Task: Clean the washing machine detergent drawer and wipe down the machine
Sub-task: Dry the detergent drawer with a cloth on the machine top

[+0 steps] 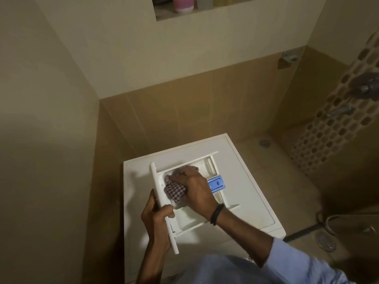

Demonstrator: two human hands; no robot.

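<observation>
Atop the washing machine (242,160), left hand (156,220) grips the detergent drawer (190,219), right hand (194,187) clutches a checked cloth (174,190).

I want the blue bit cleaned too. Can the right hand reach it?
Probably yes. The blue insert lies uncovered in the drawer, right beside the right hand holding the cloth; nothing sits between them.
</observation>
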